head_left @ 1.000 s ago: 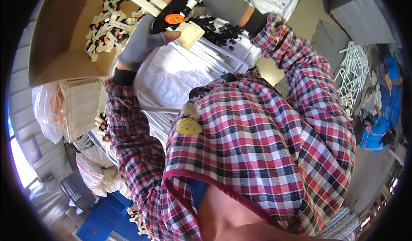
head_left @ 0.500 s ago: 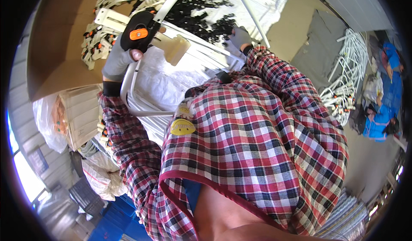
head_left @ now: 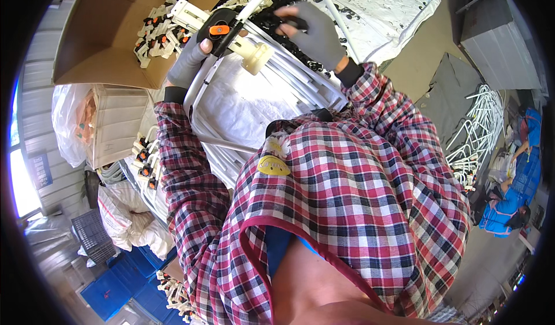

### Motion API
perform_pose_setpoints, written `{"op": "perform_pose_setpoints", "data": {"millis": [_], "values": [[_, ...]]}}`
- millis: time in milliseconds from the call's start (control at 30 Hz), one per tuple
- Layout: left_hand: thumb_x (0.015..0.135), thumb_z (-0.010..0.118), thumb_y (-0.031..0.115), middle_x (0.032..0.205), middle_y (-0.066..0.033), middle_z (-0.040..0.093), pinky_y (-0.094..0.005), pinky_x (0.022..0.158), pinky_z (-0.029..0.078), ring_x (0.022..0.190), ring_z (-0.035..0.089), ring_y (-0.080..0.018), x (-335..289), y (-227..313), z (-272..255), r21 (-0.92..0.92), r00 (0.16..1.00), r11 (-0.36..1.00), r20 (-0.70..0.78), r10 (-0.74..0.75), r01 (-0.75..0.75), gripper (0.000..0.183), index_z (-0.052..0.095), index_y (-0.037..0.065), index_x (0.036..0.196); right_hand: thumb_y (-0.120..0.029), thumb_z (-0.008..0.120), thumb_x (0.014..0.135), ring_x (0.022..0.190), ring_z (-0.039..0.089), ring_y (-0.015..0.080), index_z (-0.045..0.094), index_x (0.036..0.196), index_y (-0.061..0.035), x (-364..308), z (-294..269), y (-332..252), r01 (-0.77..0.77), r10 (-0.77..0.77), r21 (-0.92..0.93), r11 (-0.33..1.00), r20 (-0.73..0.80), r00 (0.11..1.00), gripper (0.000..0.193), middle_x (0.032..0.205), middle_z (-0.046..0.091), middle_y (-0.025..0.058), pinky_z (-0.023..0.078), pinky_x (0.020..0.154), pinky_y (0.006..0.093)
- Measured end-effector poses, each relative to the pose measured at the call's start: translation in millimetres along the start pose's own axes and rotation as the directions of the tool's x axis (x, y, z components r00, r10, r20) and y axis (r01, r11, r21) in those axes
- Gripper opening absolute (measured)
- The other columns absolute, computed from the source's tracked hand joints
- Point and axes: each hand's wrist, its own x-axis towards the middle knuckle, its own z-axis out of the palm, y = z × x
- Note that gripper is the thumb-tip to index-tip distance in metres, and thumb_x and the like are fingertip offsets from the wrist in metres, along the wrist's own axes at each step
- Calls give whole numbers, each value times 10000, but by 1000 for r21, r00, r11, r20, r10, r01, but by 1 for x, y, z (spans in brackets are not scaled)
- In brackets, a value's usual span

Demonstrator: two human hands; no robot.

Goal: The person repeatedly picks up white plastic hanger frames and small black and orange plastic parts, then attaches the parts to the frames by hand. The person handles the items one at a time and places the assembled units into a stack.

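My left hand [head_left: 189, 61], in a grey fingerless glove, grips a bent white metal tube frame [head_left: 199, 88] at the black bracket [head_left: 222, 17] fitted on it. An orange knob [head_left: 219, 30] sits on the bracket, and a cream plastic piece [head_left: 256, 57] sticks out to its right. My right hand [head_left: 317, 36], gloved alike, is raised inside the curve of the tube, with its fingers bent. Something dark shows between these fingers, too blurred to name. Behind that hand lie many small black plastic parts [head_left: 270, 22] on a white sheet [head_left: 384, 21].
White tubes [head_left: 300, 73] lie stacked beneath my hands. At the far left stands a cardboard box [head_left: 104, 30] beside a heap of cream and black brackets [head_left: 159, 33]. Bent white frames [head_left: 480, 125] lie on the floor at right, near a person in blue [head_left: 502, 209].
My right hand has lifted off the pile of black parts and come left, nearer to the bracket. The frame in my left hand has shifted, its curved top now in sight.
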Motion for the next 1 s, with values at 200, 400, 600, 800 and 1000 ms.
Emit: {"op": "perform_pose_setpoints", "data": {"millis": [200, 400, 600, 800, 1000], "values": [[672, 850, 487, 1328, -118, 570, -320, 1046, 429, 1186, 566, -211, 3, -6, -3, -2, 1000, 1000, -15, -1, 1, 1035, 378, 25, 1468, -202, 714, 860, 778, 639, 258, 726, 1076, -128, 69, 1, -54, 353, -305, -221, 909, 224, 926, 229, 896, 640, 50, 504, 720, 347], [691, 781, 516, 1273, -84, 585, -285, 1028, 415, 1167, 547, -175, -4, -9, -2, 25, 999, 1000, -34, 1, 0, 964, 429, 16, 1436, -306, 723, 834, 1035, 628, 174, 741, 1095, -196, 78, 5, -36, 675, -638, -303, 673, 225, 737, 284, 1130, 684, -35, 467, 929, 378], [756, 770, 312, 1260, -44, 597, -275, 1022, 398, 1154, 540, -145, -8, -8, -2, 57, 1000, 998, -3, -13, 13, 771, 471, 31, 1409, -430, 716, 796, 855, 629, 281, 714, 1023, -106, 85, -3, -44, 465, -367, -270, 843, 344, 864, 395, 848, 651, 96, 467, 778, 417], [766, 787, 249, 1252, -63, 590, -276, 1005, 405, 1137, 542, -155, -1, -5, -1, 189, 1000, 982, -12, 10, -7, 737, 474, 10, 1389, -538, 645, 839, 762, 665, 331, 736, 934, -127, 134, -10, -76, 391, -74, -291, 873, 714, 696, 431, 780, 674, 149, 485, 663, 438], [778, 803, 207, 1269, -94, 577, -279, 1016, 399, 1173, 533, -173, -13, -11, -16, 284, 988, 947, 21, 152, -151, 758, 427, -18, 1397, -570, 683, 794, 839, 671, 336, 738, 960, -122, 133, -17, -22, 327, -3, -375, 867, 654, 756, 481, 875, 707, 140, 503, 731, 424]]}}
